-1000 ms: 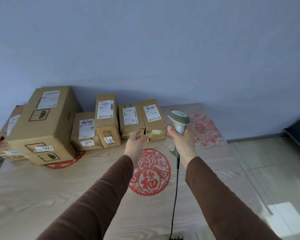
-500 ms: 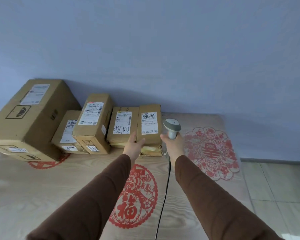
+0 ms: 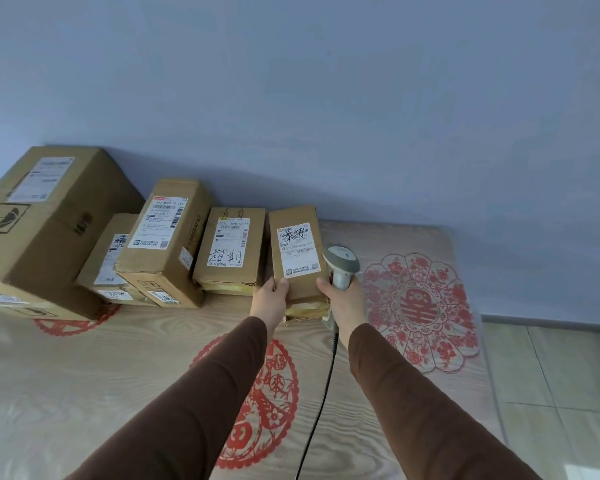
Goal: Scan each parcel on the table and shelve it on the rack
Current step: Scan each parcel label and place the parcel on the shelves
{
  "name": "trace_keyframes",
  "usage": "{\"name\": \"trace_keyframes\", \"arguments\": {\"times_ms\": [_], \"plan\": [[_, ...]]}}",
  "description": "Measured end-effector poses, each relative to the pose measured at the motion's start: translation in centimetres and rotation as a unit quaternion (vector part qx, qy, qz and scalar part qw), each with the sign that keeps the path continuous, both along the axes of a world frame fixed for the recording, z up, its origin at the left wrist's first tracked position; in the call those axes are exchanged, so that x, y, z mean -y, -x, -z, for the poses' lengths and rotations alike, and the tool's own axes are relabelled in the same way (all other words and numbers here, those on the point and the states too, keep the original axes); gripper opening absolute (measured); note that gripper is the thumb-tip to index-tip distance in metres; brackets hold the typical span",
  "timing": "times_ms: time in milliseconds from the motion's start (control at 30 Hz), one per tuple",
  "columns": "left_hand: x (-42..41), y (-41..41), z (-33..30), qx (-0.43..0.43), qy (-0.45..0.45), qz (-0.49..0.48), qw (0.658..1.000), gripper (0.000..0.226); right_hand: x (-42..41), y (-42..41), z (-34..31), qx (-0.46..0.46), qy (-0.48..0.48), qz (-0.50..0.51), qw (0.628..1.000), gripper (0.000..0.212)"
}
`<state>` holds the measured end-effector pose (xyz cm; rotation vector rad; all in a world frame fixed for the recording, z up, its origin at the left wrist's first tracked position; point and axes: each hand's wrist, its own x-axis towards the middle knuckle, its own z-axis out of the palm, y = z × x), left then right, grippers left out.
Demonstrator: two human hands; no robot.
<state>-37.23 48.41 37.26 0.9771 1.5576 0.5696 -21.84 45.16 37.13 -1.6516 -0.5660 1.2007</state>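
Observation:
Several cardboard parcels stand in a row along the wall on the wooden table (image 3: 49, 393). The rightmost small parcel (image 3: 297, 254) has a white label on top. My left hand (image 3: 270, 299) grips its near left corner, thumb on top. My right hand (image 3: 343, 299) holds a grey handheld scanner (image 3: 340, 265) just right of that parcel, its head at the parcel's right edge. The scanner's black cable (image 3: 321, 403) runs back toward me. The rack is out of view.
Left of the held parcel sit a labelled small box (image 3: 229, 251), a taller box (image 3: 167, 240), a low box (image 3: 110, 254) and a large carton (image 3: 39, 216). Red paper-cut decorations lie on the table. Tiled floor (image 3: 551, 393) is at the right.
Both hands reached forward to the parcel row. My left hand, open in the air before, now grips the rightmost parcel, and the scanner has come alongside it.

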Motion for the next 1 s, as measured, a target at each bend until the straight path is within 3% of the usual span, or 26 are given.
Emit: {"name": "trace_keyframes", "arguments": {"times_ms": [67, 200, 333, 433, 500, 567, 767, 900, 1000], "plan": [[0.0, -0.1, 1.1, 0.005, -0.003, 0.001, 1.000, 0.071, 0.5, -0.2, 0.1, -0.004, 0.000, -0.006, 1.000, 0.036], [0.8, -0.2, 2.1, -0.008, -0.017, 0.002, 1.000, 0.098, 1.9, -0.4, -0.2, 0.005, -0.011, 0.004, 1.000, 0.034], [3.5, -0.6, -3.3, -0.018, -0.037, 0.033, 0.999, 0.073, 4.1, -0.2, -1.8, 0.001, -0.037, 0.034, 0.999, 0.026], [5.6, 0.0, -5.8, 0.068, -0.033, 0.032, 0.997, 0.079, 6.2, 0.4, -4.0, -0.042, -0.064, 0.049, 0.996, 0.026], [7.2, 0.8, -7.6, 0.121, -0.044, 0.042, 0.991, 0.059, 7.7, 1.3, -5.8, -0.057, -0.093, 0.049, 0.993, 0.028], [8.7, 1.7, -8.9, 0.142, -0.064, 0.037, 0.987, 0.057, 9.5, 2.5, -7.6, -0.063, -0.117, 0.046, 0.990, 0.029], [13.7, 7.9, -13.8, 0.222, -0.076, 0.054, 0.970, 0.054, 15.9, 7.6, -13.3, -0.023, -0.172, 0.041, 0.984, 0.032], [17.2, 13.1, -16.3, 0.271, -0.088, 0.085, 0.955, 0.088, 20.7, 11.7, -16.4, -0.005, -0.201, 0.033, 0.979, 0.038], [19.5, 16.4, -18.2, 0.271, -0.109, 0.118, 0.949, 0.080, 23.7, 14.5, -18.5, 0.012, -0.218, 0.033, 0.975, 0.035]]}}
